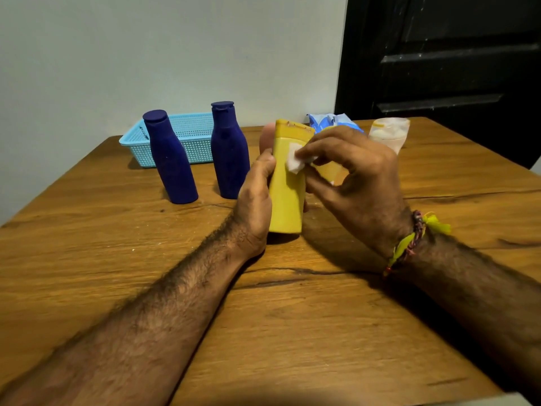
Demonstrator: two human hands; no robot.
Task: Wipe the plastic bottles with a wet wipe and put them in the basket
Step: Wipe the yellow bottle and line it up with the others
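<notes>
The left hand [254, 197] has its fingers wrapped around a yellow bottle [288, 186], held upright just above the counter [117, 259]. The right hand [357, 174] pinches a white wet wipe [295, 159] against its upper side. Judging by the light-blue basket [187, 136], which looks empty, the job is barely begun: two dark blue bottles [171, 159] [229, 150] stand in front of it, unwiped as far as I can tell.

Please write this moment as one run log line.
left hand: holds yellow bottle | right hand: wipes it, wet wipe | basket: empty
</notes>
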